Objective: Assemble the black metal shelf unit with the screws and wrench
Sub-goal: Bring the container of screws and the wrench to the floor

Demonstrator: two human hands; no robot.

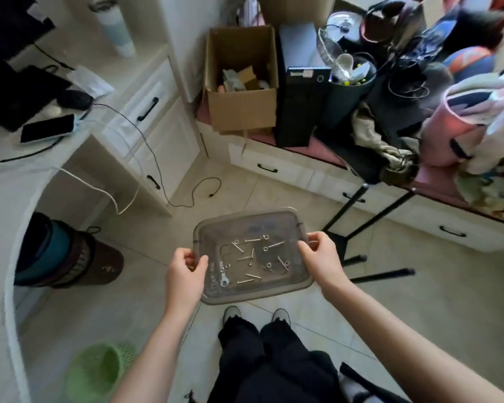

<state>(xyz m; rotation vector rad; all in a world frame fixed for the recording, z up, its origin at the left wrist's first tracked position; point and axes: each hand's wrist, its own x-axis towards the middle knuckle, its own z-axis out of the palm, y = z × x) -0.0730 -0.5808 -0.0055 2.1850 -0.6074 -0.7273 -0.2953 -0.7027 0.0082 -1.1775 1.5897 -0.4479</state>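
Observation:
I hold a translucent grey plastic tray (246, 296) above the tiled floor, in front of my legs. My left hand (184, 274) grips its left rim and my right hand (322, 257) grips its right rim. Inside lie several silver screws (252, 240) and washers, a small silver wrench (224, 278) near the left side, and a dark L-shaped key (226, 249). Black metal legs (373, 219) of a stand or frame rest on the floor to the right of the tray.
A white desk (0, 175) curves along the left with a phone (47, 128) and cables. A green basket (95, 373) and a brown bin (98, 261) stand beneath. A cardboard box (242, 109), black binders and clutter crowd the drawer bench (303, 173) behind.

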